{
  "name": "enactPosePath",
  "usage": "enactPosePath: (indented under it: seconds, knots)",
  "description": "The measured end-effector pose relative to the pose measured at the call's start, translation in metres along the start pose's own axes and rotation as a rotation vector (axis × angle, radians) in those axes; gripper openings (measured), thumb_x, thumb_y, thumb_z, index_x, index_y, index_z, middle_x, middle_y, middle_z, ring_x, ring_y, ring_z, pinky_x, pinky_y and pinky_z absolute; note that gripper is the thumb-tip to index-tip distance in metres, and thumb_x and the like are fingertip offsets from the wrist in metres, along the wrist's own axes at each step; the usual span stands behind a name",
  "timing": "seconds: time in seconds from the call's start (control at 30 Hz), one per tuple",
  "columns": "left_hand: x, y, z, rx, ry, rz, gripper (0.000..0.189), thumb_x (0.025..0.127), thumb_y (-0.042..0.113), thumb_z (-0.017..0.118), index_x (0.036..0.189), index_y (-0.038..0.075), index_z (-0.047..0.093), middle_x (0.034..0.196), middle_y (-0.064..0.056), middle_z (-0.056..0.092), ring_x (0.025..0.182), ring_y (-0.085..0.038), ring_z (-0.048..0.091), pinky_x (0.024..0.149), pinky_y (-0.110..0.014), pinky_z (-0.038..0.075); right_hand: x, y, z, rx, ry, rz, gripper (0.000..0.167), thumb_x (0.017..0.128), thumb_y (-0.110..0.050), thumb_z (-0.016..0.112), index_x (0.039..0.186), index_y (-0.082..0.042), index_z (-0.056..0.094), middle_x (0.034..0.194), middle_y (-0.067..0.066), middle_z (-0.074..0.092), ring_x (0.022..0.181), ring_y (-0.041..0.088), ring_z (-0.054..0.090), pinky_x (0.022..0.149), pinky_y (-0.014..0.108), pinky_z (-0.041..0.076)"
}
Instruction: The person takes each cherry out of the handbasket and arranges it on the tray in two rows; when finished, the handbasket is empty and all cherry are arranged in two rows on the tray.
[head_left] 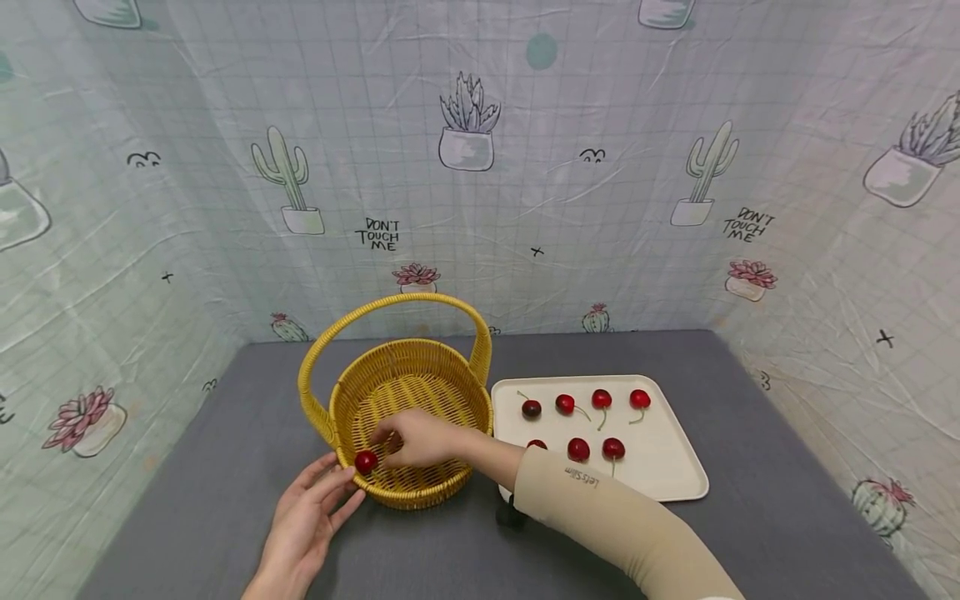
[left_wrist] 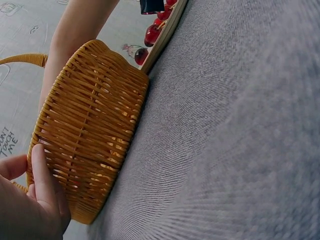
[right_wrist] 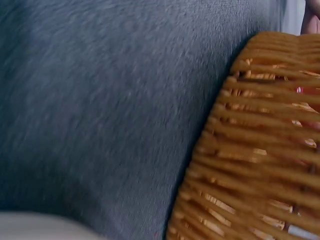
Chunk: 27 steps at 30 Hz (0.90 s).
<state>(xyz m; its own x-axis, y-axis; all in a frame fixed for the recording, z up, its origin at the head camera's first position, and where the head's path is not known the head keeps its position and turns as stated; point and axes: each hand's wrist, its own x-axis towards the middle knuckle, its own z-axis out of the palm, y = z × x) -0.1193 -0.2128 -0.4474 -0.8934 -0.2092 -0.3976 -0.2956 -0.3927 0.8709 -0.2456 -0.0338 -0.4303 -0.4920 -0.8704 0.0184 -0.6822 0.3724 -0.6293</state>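
Note:
A yellow wicker basket (head_left: pixel 420 498) with a tall arched handle stands on the cloth. My left hand (head_left: pixel 303 508) holds its near-left rim; in the left wrist view the fingers (left_wrist: pixel 44 175) lie along the outer wall. Inside the basket, against the near-left wall, is a dark red cherry (head_left: pixel 366 462). My right hand (head_left: pixel 423 437) reaches into the basket just right of this cherry. Its fingers are loosely bent, with a small gap between them and the fruit. Whether they touch a stem cannot be seen. The right wrist view shows only the basket's woven side (right_wrist: pixel 255 150).
Right of the basket lies a cream tray (head_left: pixel 660 479) with several stemmed cherries (head_left: pixel 578 450) in two rows. My right forearm crosses the tray's near-left corner. A grey cloth (head_left: pixel 225 467) covers the table, and a printed curtain (head_left: pixel 525 200) hangs behind and at both sides.

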Motion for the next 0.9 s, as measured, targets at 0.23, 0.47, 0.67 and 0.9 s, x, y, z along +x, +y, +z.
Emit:
enactPosePath:
  seconds: [0.23,0.47,0.67,0.9]
  knots:
    - [0.0,0.0,0.0,-0.003,-0.001,0.002,0.043,0.101,0.013,0.068,0.135,0.016,0.042,0.117,0.003,0.058,0.096,-0.007,0.067,0.093,-0.034,0.06,0.005,-0.005,0.007,-0.027,0.001,0.013,0.034,0.095,-0.011,0.077,0.128,-0.005,0.068,0.115,0.003,0.072,0.089,-0.001,0.064,0.075,0.01,0.052]
    - [-0.002,0.001,0.0,-0.003,0.003,0.002,0.043,0.101,0.012,0.067,0.135,0.016,0.042,0.113,0.004,0.058,0.096,-0.008,0.068,0.093,-0.034,0.06,0.007,-0.002,0.01,-0.039,-0.025,-0.019,0.036,0.097,-0.013,0.074,0.132,-0.007,0.067,0.115,0.0,0.072,0.089,-0.003,0.063,0.075,0.009,0.051]
    - [-0.001,0.003,0.0,-0.018,-0.001,0.003,0.041,0.101,0.011,0.067,0.133,0.016,0.041,0.108,0.004,0.058,0.094,-0.008,0.067,0.092,-0.033,0.06,0.008,-0.003,0.013,-0.009,-0.065,-0.024,0.034,0.095,-0.01,0.077,0.128,-0.007,0.068,0.103,-0.003,0.07,0.08,-0.002,0.062,0.069,0.01,0.052]
    - [-0.002,0.001,0.0,-0.01,0.001,-0.004,0.041,0.102,0.011,0.065,0.135,0.016,0.041,0.109,0.004,0.058,0.094,-0.007,0.067,0.093,-0.033,0.06,0.004,-0.004,0.012,-0.024,-0.078,-0.044,0.031,0.094,-0.011,0.079,0.123,-0.006,0.07,0.098,-0.003,0.07,0.079,-0.002,0.061,0.07,0.009,0.051]
